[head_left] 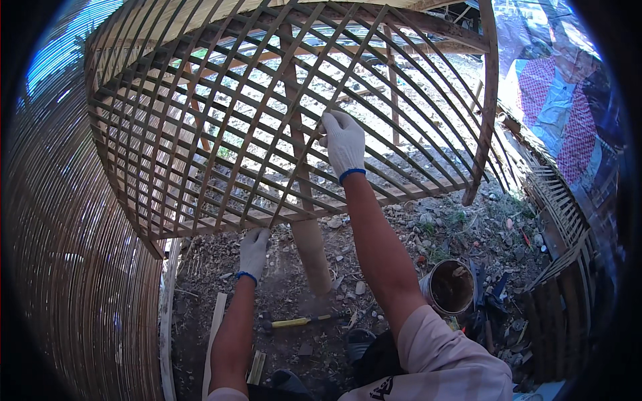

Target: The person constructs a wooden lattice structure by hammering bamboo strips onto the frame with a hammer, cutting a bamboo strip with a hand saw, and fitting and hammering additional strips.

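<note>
Hard daylight beyond the lattice (pixel 358 59) burns out the upper centre; the ground (pixel 394 267) at lower centre lies dim. Fisheye distortion bows the slatted wall (pixel 80 281) at left; black fills the corners.

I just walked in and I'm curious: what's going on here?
Someone is handling a lattice of crossed wooden strips. The gloved right hand is raised to the strips near the middle, while the gloved left hand is at the lower rail; how firmly either one grips is hard to tell. On the ground below lies a yellow-handled tool, with a bucket to its right.
</note>
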The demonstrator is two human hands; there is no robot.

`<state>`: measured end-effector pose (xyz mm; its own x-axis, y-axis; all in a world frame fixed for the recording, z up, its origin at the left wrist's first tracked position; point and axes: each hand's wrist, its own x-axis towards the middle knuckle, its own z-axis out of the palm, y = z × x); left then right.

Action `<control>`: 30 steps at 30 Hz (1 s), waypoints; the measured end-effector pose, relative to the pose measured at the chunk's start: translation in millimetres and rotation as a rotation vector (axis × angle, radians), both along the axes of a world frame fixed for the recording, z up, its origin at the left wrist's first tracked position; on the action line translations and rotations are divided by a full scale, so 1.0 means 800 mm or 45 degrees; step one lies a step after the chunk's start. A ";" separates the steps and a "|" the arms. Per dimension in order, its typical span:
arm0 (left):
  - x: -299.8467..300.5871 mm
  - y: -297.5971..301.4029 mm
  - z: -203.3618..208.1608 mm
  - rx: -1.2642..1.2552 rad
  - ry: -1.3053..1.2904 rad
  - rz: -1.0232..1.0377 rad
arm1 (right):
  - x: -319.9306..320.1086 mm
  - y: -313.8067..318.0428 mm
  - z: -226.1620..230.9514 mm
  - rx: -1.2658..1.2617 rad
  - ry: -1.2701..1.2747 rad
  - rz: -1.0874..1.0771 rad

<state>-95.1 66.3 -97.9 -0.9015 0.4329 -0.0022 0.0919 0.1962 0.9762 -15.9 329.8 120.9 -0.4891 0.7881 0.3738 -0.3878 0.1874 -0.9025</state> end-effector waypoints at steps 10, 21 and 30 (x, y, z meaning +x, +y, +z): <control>0.001 -0.007 -0.004 0.382 -0.419 -0.014 | 0.005 -0.003 0.007 0.007 -0.030 0.002; 0.013 -0.032 0.032 0.006 -0.136 -0.233 | 0.007 -0.010 0.005 0.050 0.026 0.038; 0.009 -0.183 0.130 -0.411 0.048 -0.333 | -0.029 -0.174 0.013 0.191 0.190 0.595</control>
<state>-88.2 -80.4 5.7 -0.7631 0.6299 -0.1445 0.2137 0.4570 0.8634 -39.0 191.0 131.6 -0.7089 0.4305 0.5587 -0.5837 0.0866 -0.8073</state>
